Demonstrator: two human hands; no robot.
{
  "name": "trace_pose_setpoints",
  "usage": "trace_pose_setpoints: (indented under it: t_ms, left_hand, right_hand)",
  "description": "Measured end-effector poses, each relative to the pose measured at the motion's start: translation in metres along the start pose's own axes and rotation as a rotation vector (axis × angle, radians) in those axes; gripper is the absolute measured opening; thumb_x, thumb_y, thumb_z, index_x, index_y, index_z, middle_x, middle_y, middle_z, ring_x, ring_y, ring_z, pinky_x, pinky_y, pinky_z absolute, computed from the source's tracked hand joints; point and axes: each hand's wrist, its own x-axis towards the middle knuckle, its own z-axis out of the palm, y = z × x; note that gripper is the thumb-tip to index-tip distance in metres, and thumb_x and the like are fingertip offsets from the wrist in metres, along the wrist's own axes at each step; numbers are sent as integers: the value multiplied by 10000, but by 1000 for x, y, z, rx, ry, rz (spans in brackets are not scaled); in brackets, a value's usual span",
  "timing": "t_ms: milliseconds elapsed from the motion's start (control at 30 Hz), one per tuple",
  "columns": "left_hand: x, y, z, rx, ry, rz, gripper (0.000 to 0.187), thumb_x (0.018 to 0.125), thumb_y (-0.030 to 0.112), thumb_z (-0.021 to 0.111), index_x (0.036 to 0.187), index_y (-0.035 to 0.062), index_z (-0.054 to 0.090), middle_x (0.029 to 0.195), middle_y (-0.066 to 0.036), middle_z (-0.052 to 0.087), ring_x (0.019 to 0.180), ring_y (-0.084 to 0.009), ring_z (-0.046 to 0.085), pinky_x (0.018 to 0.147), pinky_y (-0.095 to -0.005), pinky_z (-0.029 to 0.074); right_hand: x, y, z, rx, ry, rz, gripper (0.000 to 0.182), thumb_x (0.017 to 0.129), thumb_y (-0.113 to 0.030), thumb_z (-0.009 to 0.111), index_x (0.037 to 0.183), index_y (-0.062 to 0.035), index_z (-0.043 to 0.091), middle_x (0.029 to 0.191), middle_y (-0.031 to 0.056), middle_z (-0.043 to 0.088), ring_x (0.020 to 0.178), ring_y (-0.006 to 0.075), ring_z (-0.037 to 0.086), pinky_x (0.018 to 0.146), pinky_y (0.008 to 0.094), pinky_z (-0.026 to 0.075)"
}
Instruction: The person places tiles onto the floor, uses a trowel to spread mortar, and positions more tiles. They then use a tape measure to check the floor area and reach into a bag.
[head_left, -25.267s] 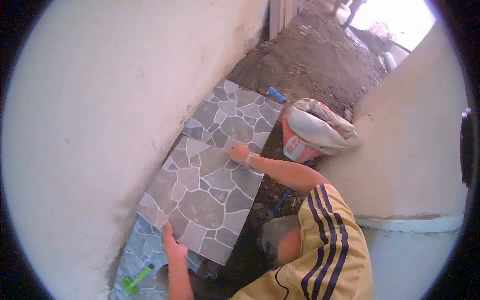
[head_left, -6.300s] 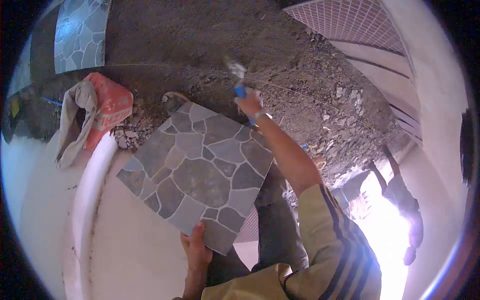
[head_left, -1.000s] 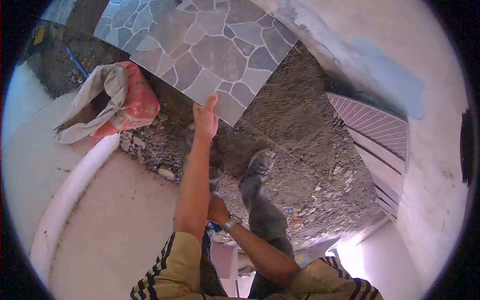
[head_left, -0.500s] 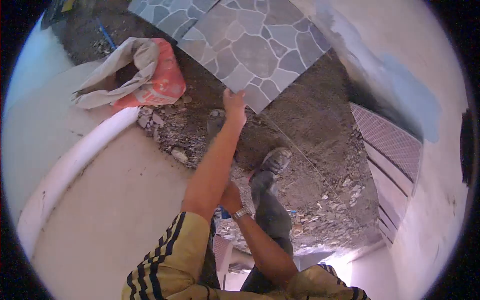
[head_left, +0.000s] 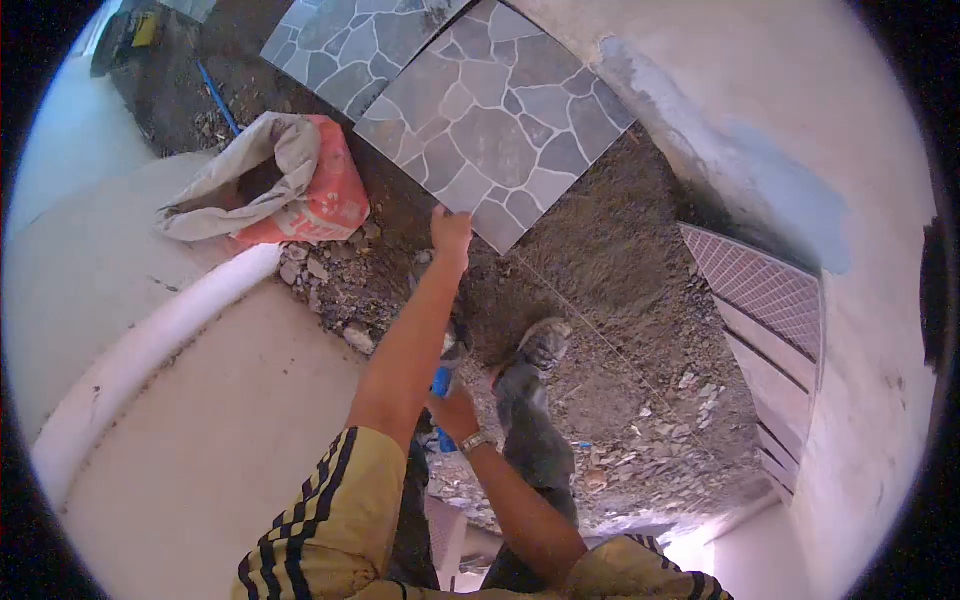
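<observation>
My left hand is at the near-left edge of a square grey floor tile with a stone pattern and pale lines, its fingers closed on the edge close to the lower corner. A second patterned tile lies beside it, farther back and to the left. Below my left forearm, my right hand, with a watch on the wrist, is wrapped round a blue handle. The tool's working end is not clear, partly behind the forearm.
An open red-and-beige sack stands left on rubble, near a white curved edge. A string line runs over the soil. Stacked tiles lean against the right wall. My shoe is on the dirt.
The view has shifted, so the tiles and sack sit lower in the picture. More of the blue handle shows above my right fist. My left hand stays at the tile's edge.
</observation>
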Motion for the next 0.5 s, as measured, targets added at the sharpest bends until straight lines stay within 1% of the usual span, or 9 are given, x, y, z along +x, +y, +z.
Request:
trace_pose_setpoints:
  t_ms: [33, 100, 167, 233, 300, 333, 400, 467, 500]
  left_hand:
    - [2, -1, -3, 18, 22, 35, 338, 830, 92, 601, 1158, 53, 528, 1061, -76, 597, 926, -187, 576, 750, -345, 509]
    - [3, -4, -13, 59, 66, 116, 376, 836, 77, 594, 1200, 28, 516, 1057, -90, 591, 897, -177, 573, 751, -321, 498]
    - [-7, -7, -33, 80, 85, 243, 414, 841, 62, 587, 1242, 3, 503, 1053, -103, 586, 868, -167, 570, 752, -297, 487]
    - [-44, 3, -55, 123, 49, 376, 452, 847, 47, 580, 1284, -22, 491, 1049, -117, 581, 839, -157, 568, 753, -272, 477]
    - [-115, 27, -67, 197, -13, 485, 429, 882, 68, 575, 1292, -17, 482, 989, -61, 575, 801, -113, 528, 717, -254, 464]
    - [-149, 38, -77, 284, -59, 436, 436, 896, 101, 577, 1303, -15, 469, 950, -39, 565, 793, -101, 516, 701, -242, 455]
    - [-213, 51, -95, 333, -175, 293, 445, 918, 156, 576, 1316, -5, 458, 903, -13, 559, 778, -87, 498, 683, -223, 439]
    - [-266, 41, -110, 248, -228, 47, 430, 929, 190, 572, 1305, 8, 470, 895, 1, 563, 779, -76, 495, 690, -211, 428]
    - [-286, 32, -112, 195, -209, -99, 417, 931, 203, 571, 1292, 13, 481, 896, 9, 563, 787, -69, 498, 699, -206, 423]
  right_hand:
    - [1, 1, 0, 29, 19, 25, 422, 815, -397, 600, 1062, -55, 610, 745, 255, 617, 688, 427, 611, 737, 505, 493]
    - [0, -1, -1, 146, 105, 211, 500, 822, -425, 594, 1066, 11, 596, 751, 271, 620, 736, 426, 620, 774, 503, 487]
    - [-4, -12, -14, -3, 181, 154, 433, 793, -345, 635, 1000, 30, 572, 809, 245, 630, 768, 393, 632, 732, 483, 489]
    - [-7, -20, -24, -77, 284, 137, 419, 780, -314, 658, 976, 43, 564, 865, 243, 630, 823, 393, 624, 743, 478, 479]
    - [-9, -19, -26, -80, 418, 181, 448, 781, -332, 661, 994, 52, 571, 918, 264, 621, 900, 426, 596, 807, 486, 457]
    - [-8, -5, -18, -117, 705, -22, 482, 780, -340, 669, 1046, 49, 567, 939, 275, 617, 879, 429, 601, 791, 479, 465]
    - [-19, -24, -39, 106, 783, 35, 474, 783, -342, 668, 1043, 39, 559, 940, 276, 620, 873, 435, 605, 779, 484, 467]
    - [-29, -20, -64, 280, 656, 145, 473, 789, -344, 663, 1053, 29, 542, 942, 273, 624, 866, 441, 608, 776, 489, 467]
    - [-29, -4, -82, 335, 489, 216, 477, 794, -346, 658, 1066, 25, 530, 943, 269, 626, 861, 444, 610, 779, 491, 467]
